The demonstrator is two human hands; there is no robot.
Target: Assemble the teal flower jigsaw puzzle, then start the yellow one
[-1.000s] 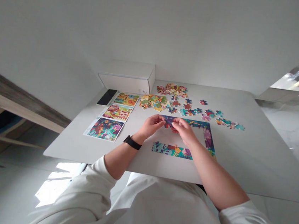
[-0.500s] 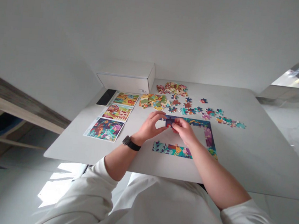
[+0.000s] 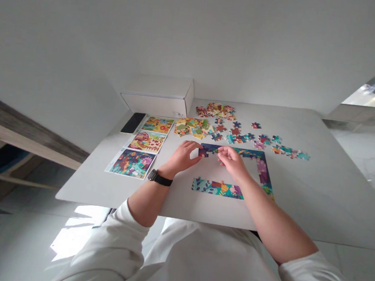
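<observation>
My left hand (image 3: pixel 182 155) rests with parted fingers just left of a dark blue jigsaw piece (image 3: pixel 204 151), touching nothing else that I can see. That piece lies at the left end of the top row of a partly built jigsaw border (image 3: pixel 261 173). My right hand (image 3: pixel 232 161) pinches a piece at that row with its fingertips, and the fingers hide part of it. A separate strip of joined leafy pieces (image 3: pixel 217 188) lies below both hands. A black watch (image 3: pixel 158 178) circles my left wrist.
Several picture cards (image 3: pixel 147 141) stand in a column left of my hands, beside a black phone (image 3: pixel 131 122). A white box (image 3: pixel 156 98) stands at the table's back edge. Loose jigsaw pieces (image 3: pixel 261 141) and piled pieces (image 3: pixel 214 111) lie behind the border on the white table (image 3: pixel 301 206).
My left hand has let go and moved left, leaving the dark blue piece lying at the row's end. My right hand stays near the row, its fingers still on the pieces.
</observation>
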